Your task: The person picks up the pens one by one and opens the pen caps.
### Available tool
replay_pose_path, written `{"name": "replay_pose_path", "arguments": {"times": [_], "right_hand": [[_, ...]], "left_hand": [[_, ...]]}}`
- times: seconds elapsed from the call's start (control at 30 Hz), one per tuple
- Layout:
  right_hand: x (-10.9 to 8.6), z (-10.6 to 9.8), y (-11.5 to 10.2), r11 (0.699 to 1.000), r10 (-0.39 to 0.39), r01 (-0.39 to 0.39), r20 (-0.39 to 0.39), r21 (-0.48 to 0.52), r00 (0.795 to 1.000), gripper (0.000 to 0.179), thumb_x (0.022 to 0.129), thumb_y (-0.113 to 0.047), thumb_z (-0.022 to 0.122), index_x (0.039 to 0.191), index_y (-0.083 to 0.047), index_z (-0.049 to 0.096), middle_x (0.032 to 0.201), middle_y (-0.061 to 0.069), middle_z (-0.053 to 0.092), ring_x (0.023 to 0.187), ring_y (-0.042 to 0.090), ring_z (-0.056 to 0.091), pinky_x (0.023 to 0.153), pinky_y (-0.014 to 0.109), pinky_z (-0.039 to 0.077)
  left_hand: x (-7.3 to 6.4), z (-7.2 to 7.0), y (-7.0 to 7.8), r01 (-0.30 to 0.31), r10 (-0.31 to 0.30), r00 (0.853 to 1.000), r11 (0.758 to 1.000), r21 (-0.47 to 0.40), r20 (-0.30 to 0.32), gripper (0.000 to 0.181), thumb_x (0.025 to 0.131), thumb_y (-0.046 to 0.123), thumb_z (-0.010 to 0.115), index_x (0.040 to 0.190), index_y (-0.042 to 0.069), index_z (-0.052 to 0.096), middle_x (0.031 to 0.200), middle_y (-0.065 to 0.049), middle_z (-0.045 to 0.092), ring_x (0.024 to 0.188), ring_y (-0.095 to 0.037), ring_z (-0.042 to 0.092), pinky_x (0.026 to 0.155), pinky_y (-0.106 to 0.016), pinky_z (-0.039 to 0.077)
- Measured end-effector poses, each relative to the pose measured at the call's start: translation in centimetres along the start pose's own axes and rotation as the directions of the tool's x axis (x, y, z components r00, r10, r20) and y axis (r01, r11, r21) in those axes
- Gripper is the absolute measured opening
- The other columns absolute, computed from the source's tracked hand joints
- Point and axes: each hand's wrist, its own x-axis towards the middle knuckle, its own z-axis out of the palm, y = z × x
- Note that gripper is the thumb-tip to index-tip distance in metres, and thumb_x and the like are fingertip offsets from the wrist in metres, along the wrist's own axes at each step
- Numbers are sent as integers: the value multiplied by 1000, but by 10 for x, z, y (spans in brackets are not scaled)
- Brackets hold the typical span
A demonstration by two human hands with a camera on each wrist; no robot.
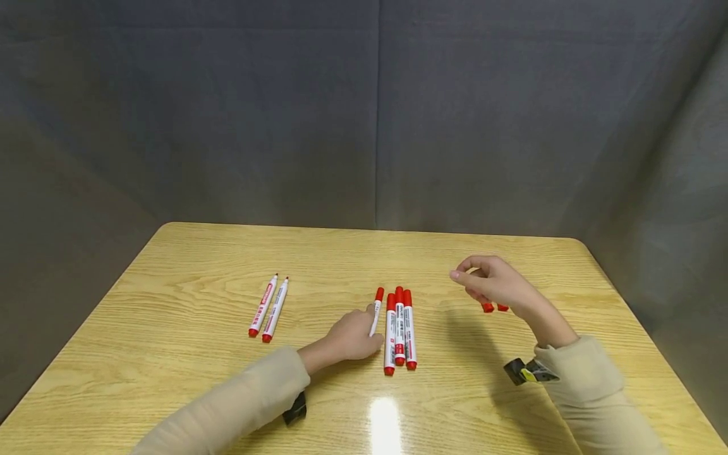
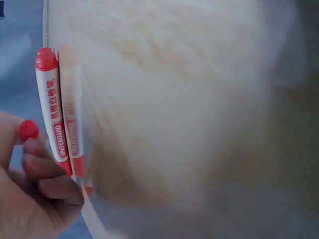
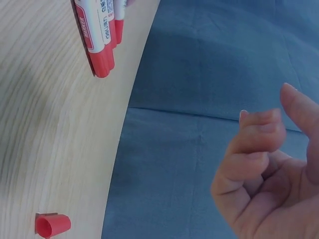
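Left hand (image 1: 354, 333), pinching, and loose right hand (image 1: 500, 282) flank the marker trio (image 1: 400, 325); table edge (image 1: 400, 233) beyond; pinched marker (image 1: 376, 313) white, red-capped.

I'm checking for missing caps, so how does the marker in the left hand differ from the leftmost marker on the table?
The held marker has a red cap on; the leftmost marker shows a bare tip. The held marker is pinched by the left hand; the leftmost marker lies on the table, untouched. The held marker is beside three capped markers; the leftmost marker is beside another uncapped marker. Both have white barrels.
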Motion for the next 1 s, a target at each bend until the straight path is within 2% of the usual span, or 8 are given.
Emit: {"name": "replay_pose_path", "arguments": {"times": [0.13, 0.33, 0.57, 0.77, 1.0], "right_hand": [[2, 4, 2, 1000, 2, -3, 16, 29, 1000, 30, 92, -29, 55, 97, 1, 57, 56, 1, 38, 45, 9, 31, 42, 24, 28], [6, 16, 4, 999, 16, -18, 35, 46, 999, 31, 92, -30, 56, 96, 0, 57, 56, 1, 39, 46, 9, 31, 41, 23, 23], [15, 31, 7, 996, 12, -16, 46, 86, 999, 26, 93, -23, 55, 95, 4, 56, 58, 3, 44, 50, 14, 40, 48, 27, 37], [20, 45, 5, 991, -22, 22, -2, 129, 1000, 24, 93, -19, 55, 95, 4, 56, 60, 4, 47, 52, 16, 44, 48, 25, 39], [26, 58, 2, 988, -34, 47, -92, 147, 995, 27, 92, -18, 56, 101, 7, 55, 65, 8, 53, 57, 24, 52, 49, 28, 41]], "left_hand": [[-3, -3, 0, -58, 53, 996, 995, -86, -65, 67, 78, 11, 55, 133, -19, 31, 49, 5, 39, 38, -4, 33, 34, -18, 24], [-10, -9, 7, -108, 87, 988, 979, -173, -126, 69, 78, 9, 54, 138, -14, 28, 46, 6, 37, 35, -2, 30, 33, -16, 23], [-18, -14, 17, -186, 145, 972, 955, -231, -183, 69, 78, 6, 51, 141, -8, 26, 45, 7, 37, 34, 1, 27, 32, -15, 24], [-23, -17, 24, -226, 180, 962, 947, -227, -207, 69, 79, 5, 52, 142, -5, 26, 45, 8, 37, 33, 2, 26, 32, -15, 24], [-28, -21, 33, -278, 231, 953, 926, -257, -197, 70, 79, 6, 50, 143, -6, 23, 51, 7, 50, 33, 3, 29, 30, -14, 26]]}}
